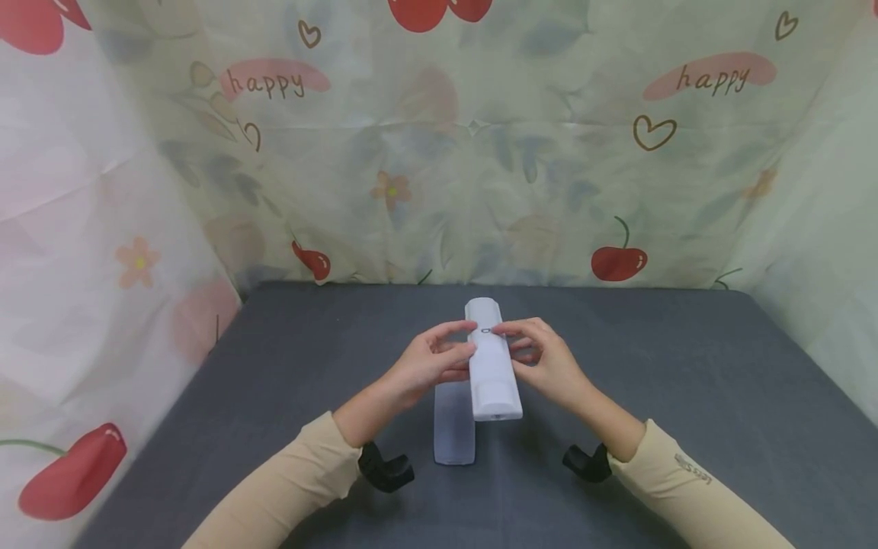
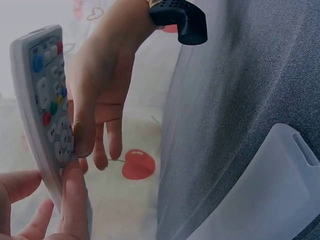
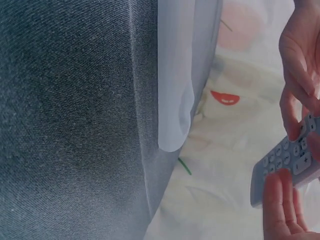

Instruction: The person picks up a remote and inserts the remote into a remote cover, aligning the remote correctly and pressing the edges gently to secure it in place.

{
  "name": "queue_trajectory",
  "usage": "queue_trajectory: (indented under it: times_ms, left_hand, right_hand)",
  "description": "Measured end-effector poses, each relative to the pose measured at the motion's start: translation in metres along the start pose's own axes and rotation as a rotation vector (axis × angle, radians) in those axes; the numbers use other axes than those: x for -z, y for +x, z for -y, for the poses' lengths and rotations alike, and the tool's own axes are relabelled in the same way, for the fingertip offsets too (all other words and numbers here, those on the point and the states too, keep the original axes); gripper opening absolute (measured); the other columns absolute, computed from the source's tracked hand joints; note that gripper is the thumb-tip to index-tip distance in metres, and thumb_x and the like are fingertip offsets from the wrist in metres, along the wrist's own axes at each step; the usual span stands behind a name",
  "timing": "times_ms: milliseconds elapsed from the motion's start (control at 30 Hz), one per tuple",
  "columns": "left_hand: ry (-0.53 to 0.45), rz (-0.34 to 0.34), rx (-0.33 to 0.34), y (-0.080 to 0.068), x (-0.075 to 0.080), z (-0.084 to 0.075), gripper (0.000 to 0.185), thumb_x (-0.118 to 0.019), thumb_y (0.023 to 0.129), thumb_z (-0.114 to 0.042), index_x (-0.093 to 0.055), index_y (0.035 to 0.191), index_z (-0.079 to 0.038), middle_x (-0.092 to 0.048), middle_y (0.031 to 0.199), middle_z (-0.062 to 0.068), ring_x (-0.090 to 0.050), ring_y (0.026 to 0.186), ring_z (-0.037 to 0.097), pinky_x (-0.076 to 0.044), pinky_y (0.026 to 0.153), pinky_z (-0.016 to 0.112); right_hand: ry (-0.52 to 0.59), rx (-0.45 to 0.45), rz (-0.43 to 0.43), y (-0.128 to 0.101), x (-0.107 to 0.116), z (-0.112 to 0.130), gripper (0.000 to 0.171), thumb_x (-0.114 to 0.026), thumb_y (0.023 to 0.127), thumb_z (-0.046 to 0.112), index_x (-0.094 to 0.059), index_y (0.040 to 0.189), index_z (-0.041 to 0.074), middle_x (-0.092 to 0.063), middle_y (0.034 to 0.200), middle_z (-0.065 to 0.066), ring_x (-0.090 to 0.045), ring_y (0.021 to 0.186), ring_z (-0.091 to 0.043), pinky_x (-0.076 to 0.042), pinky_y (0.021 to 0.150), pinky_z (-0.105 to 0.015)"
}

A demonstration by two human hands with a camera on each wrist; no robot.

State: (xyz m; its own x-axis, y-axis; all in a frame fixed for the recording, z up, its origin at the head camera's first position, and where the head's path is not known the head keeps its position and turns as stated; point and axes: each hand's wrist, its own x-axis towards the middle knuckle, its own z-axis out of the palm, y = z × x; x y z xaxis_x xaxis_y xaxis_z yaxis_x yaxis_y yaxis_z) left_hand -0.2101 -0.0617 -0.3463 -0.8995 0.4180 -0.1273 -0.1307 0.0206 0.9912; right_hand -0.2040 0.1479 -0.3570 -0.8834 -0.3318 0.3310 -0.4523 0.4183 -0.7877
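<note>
White plastic remote control held above the middle of the dark grey felt-covered table, long axis running away from the person, plain back turned up to the head camera and button side facing down. Left hand on its left edge, fingers curled round that side, fingertip touching the top near a small oval mark. Right hand on the opposite edge, fingers and thumb pinching the body at about mid-length. Remote thus between the two hands, gripped by both, lifted clear of the table.

In the left wrist view, coloured buttons of the remote visible, with fingers pressed against the keypad. In the right wrist view, only a grey-buttoned corner seen between fingertips.

Translucent whitish plastic cover flat on the table just below and left of the remote, apart from both hands. Floral cherry-print cloth hung behind.
</note>
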Motion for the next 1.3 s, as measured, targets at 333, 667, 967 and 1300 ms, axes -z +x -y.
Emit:
queue_trajectory:
  times_ms: [333,667,967,1300]
  left_hand:
    - [0.006,-0.005,-0.039,0.0,0.0,0.001,0.046,-0.058,0.093,-0.016,-0.044,0.137,-0.013,-0.059,0.12,0.022,-0.066,0.088,0.013,-0.055,0.086,0.036]
    - [0.015,-0.038,-0.083,0.0,0.0,0.002,0.045,-0.059,0.091,-0.009,-0.045,0.134,-0.011,-0.056,0.119,0.021,-0.062,0.094,0.013,-0.055,0.084,0.038]
    - [0.029,-0.061,-0.082,0.001,-0.001,0.003,0.055,-0.061,0.089,-0.009,-0.038,0.138,-0.017,-0.055,0.125,0.023,-0.063,0.1,0.019,-0.055,0.085,0.039]
    - [0.036,-0.075,-0.067,0.002,-0.001,0.004,0.059,-0.062,0.089,-0.008,-0.036,0.14,-0.022,-0.058,0.124,0.02,-0.064,0.101,0.021,-0.055,0.085,0.04]
  right_hand:
    - [0.142,-0.056,0.151,0.003,0.007,-0.003,0.049,-0.059,0.088,-0.001,-0.045,0.134,0.005,-0.049,0.131,-0.023,-0.063,0.103,-0.034,-0.055,0.079,-0.027]
    - [0.339,-0.205,0.201,0.003,0.01,0.002,0.051,-0.06,0.091,0.016,-0.042,0.138,0.009,-0.043,0.139,-0.022,-0.058,0.114,-0.033,-0.054,0.085,-0.045]
    - [0.325,-0.233,0.149,0.005,0.005,0.003,0.05,-0.063,0.089,0.017,-0.041,0.133,0.009,-0.048,0.131,-0.025,-0.062,0.105,-0.029,-0.056,0.079,-0.043]
    - [0.323,-0.242,0.115,0.005,0.004,0.002,0.06,-0.064,0.088,0.013,-0.028,0.135,0.004,-0.053,0.12,-0.029,-0.067,0.088,-0.019,-0.056,0.076,-0.039]
